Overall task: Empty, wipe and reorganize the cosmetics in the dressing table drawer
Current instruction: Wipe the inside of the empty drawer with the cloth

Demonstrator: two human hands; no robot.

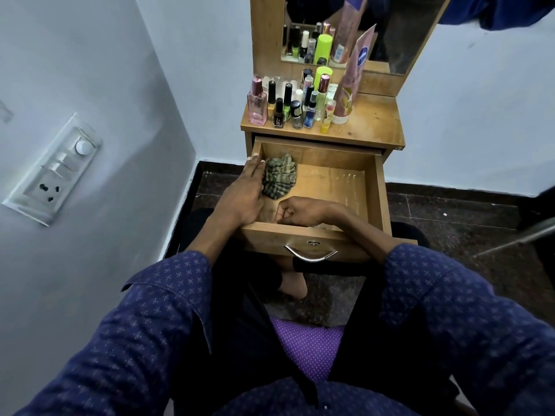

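The wooden drawer (376,187) of the dressing table is pulled out towards me, and its bare floor shows. A crumpled green checked cloth (280,175) lies in its back left corner. My left hand (244,193) lies along the drawer's left wall with straight fingers, touching the cloth's left side. My right hand (300,211) rests inside the drawer's front edge with its fingers curled, and I see nothing in it. Several cosmetics bottles (288,106) stand in a cluster on the tabletop above, beside a tall pink tube (351,82).
A mirror (390,34) rises behind the bottles. The drawer front carries a metal handle (310,255) and a lock. A wall with a switch panel (57,169) is close on the left. I sit on a purple dotted seat (309,343) with my knees under the drawer.
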